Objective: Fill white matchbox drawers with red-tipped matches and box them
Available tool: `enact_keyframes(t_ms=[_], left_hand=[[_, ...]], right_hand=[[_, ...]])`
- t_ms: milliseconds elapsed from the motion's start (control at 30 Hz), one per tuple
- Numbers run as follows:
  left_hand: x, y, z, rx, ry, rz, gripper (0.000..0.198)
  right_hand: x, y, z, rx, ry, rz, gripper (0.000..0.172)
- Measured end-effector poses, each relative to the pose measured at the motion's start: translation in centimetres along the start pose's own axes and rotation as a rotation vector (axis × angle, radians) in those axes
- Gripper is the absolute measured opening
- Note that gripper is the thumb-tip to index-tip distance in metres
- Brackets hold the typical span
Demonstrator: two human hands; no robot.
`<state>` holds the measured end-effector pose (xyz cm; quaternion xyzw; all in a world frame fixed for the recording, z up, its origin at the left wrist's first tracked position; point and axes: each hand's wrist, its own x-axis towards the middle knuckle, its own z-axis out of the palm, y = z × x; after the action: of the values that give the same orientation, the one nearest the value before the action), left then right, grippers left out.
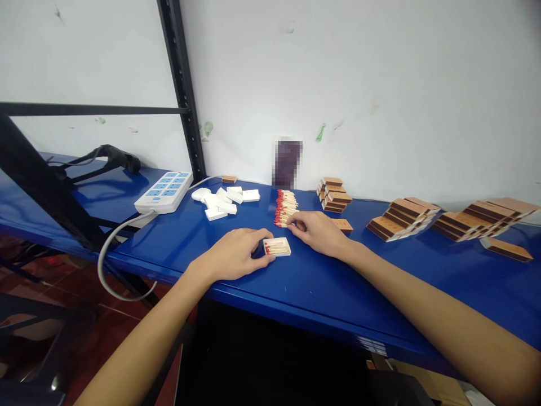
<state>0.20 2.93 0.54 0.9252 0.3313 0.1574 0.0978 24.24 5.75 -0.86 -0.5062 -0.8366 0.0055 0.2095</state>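
While the left hand (pixel 239 254) clamps the left end of a white tray (pixel 288 248) of red-tipped matches (pixel 275 248) between thumb and fingers, the right hand (pixel 319 232) touches a match pile (pixel 285 207) just beyond the tray, its fingertips unclear: pinching or not, I cannot tell. Stacked brown matchboxes (pixel 399 219) stand right of the tray.

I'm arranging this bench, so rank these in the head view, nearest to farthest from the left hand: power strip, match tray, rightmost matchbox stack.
1. Match tray: at the left hand, on its right.
2. Power strip: left, farther back.
3. Rightmost matchbox stack: far right.
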Motion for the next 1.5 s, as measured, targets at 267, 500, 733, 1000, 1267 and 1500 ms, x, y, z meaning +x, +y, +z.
enact_keyframes(t_ms=[267,500,733,1000,1267,1500], left_hand=[[0.0,0.0,0.0,0.011,0.005,0.008,0.031],[0.0,0.0,-0.1,0.006,0.008,0.009,0.031],[0.0,-0.1,0.1,0.005,0.012,0.007,0.031],[0.0,-0.1,0.2,0.011,0.012,0.008,0.032],[0.0,0.0,0.0,0.004,0.006,0.013,0.032],[0.0,0.1,-0.1,0.007,0.000,0.004,0.035]], right_hand=[[-0.1,-0.5,0.0,0.035,-0.050,0.005,0.010],[-0.3,-0.8,-0.2,-0.044,-0.070,-0.001,0.014],[-0.4,-0.5,-0.2,-0.018,-0.082,-0.053,0.015],[-0.5,0.0,-0.2,0.037,-0.075,-0.154,0.020],[-0.5,-0.5,-0.3,-0.027,-0.098,-0.115,0.018],[-0.7,-1.3,-1.2,-0.111,-0.185,-0.070,0.015]])
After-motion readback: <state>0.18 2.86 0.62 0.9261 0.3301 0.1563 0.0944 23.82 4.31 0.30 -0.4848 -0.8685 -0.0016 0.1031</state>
